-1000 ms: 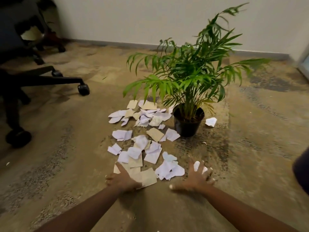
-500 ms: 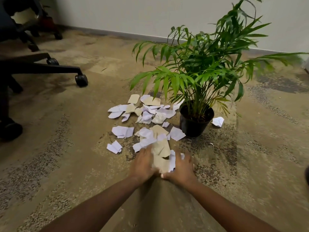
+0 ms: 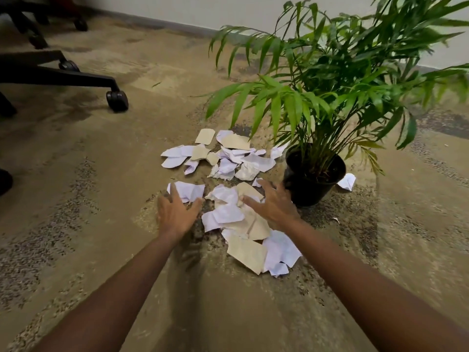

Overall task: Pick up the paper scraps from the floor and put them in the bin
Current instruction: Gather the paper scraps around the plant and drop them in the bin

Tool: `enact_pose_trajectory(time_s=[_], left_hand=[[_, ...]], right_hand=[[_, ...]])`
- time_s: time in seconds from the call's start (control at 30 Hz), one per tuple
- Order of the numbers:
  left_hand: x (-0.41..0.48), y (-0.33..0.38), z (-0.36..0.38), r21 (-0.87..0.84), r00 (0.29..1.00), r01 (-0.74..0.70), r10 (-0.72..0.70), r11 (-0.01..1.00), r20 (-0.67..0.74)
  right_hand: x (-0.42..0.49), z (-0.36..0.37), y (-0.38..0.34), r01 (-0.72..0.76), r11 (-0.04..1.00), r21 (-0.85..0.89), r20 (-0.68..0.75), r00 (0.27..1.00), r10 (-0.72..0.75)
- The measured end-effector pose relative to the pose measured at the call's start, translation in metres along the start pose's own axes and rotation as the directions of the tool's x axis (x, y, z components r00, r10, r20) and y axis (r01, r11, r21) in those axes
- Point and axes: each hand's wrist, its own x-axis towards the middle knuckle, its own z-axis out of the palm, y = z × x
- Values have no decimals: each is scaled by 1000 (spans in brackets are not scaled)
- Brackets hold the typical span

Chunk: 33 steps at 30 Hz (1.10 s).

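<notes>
A: Currently gathering. My left hand point(image 3: 176, 212) and right hand point(image 3: 272, 204), both spread open, flank the paper scraps point(image 3: 238, 219) on the floor point(image 3: 101, 199).
B: Next: close inward, scoop; bin unseen.

- One view only, from the person's head, facing forward and steeply down at the carpet point(image 3: 76, 237).
- It sits close: both forearms reach in from the bottom edge, hands low near the scraps point(image 3: 243, 224) at centre.
- The wide lens takes in the plant point(image 3: 330, 92) on the right, a chair base point(image 3: 76, 77) top left and the wall point(image 3: 228, 8) behind.
</notes>
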Motion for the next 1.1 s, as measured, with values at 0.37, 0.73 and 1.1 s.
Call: enact_pose_trajectory(time_s=[0.37, 0.73, 1.1], left_hand=[[12, 38, 25, -334, 897, -161, 279, 929, 342], [-25, 48, 25, 82, 656, -511, 327, 855, 680], [-77, 29, 16, 360, 553, -713, 167, 602, 816]], right_hand=[[36, 8, -15, 65, 987, -147, 348, 937, -10], [-11, -14, 27, 258, 952, -164, 374, 909, -182], [-82, -13, 58, 278, 935, -221, 535, 836, -123]])
